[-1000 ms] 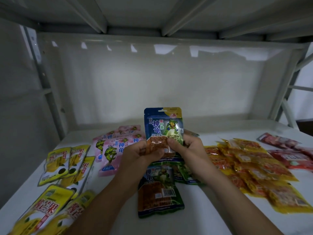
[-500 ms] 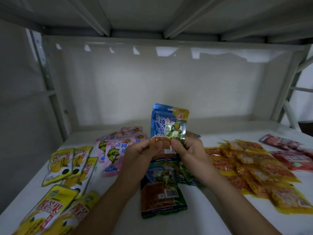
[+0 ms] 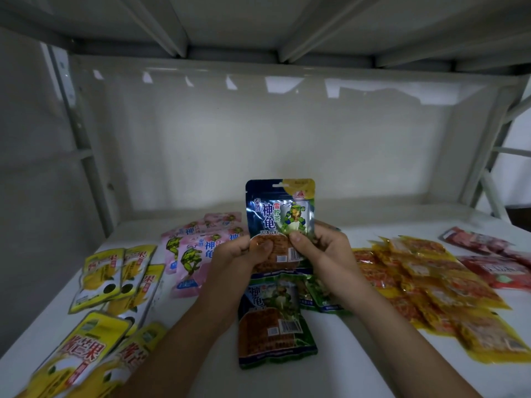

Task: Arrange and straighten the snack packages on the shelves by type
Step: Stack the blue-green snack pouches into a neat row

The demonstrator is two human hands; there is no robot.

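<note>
Because both hands pinch its lower corners, the blue packet point(image 3: 280, 214) stands upright above the green packets point(image 3: 274, 317), likely so its label can be checked. Left hand point(image 3: 237, 261) and right hand point(image 3: 321, 254) each press a thumb on its front. Pink packets point(image 3: 198, 248) lie left of the green ones, orange packets point(image 3: 431, 288) right.

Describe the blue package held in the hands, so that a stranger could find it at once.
On the white shelf, look at the middle, between the pink packages on the left and the orange ones on the right. There the left hand and right hand pinch the blue package upright. Every other package lies flat.
</note>
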